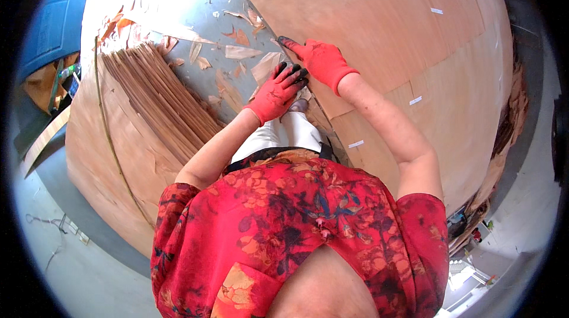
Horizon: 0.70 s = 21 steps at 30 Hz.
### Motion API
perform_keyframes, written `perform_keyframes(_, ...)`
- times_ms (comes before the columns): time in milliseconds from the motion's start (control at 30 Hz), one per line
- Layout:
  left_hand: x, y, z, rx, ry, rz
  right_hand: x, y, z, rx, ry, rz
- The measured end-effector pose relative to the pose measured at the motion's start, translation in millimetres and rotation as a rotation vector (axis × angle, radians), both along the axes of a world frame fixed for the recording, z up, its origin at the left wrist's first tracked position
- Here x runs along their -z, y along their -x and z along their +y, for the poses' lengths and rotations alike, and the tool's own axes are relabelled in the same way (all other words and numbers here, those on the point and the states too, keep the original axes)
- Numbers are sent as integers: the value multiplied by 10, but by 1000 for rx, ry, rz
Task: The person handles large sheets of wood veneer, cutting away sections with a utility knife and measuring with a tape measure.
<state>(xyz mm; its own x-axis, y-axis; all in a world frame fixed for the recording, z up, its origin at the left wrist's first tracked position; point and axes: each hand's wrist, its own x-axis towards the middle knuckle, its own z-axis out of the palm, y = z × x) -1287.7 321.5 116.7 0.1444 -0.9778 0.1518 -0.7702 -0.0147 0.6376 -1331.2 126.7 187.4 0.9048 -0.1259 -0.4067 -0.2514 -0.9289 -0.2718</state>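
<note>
Both my hands wear red gloves with black fingertips. My right hand [325, 64] rests at the edge of a broad stack of wood veneer sheets [379, 39]. Its index finger stretches along that edge, and the other fingers curl under, out of sight. A thin greyish sliver shows by the fingertip, too small to name. Just left of the edge, my left hand [277, 94] hangs over the floor with its fingers spread, and I see nothing held in it. Torn veneer scraps [267, 68] lie close beyond it.
To my left stands another veneer pile [118, 140] with a layered bundle of strips [163, 101] and a thin stick [105, 116] across it. Scraps litter the grey floor [204, 21]. Small white labels [415, 100] dot the right stack. A blue door [53, 27] is at far left.
</note>
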Motion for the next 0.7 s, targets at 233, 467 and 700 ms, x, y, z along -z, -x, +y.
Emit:
perform_keyframes(233, -17, 36, -17, -36, 18, 41, -44, -149, -126, 39, -121, -47)
perform_keyframes(467, 113, 72, 43, -69, 34, 11, 73, -304, -156, -42, -94, -64)
perform_keyframes(700, 64, 59, 35, -63, -11, -18, 40, -78, -187, 199, -290, -230)
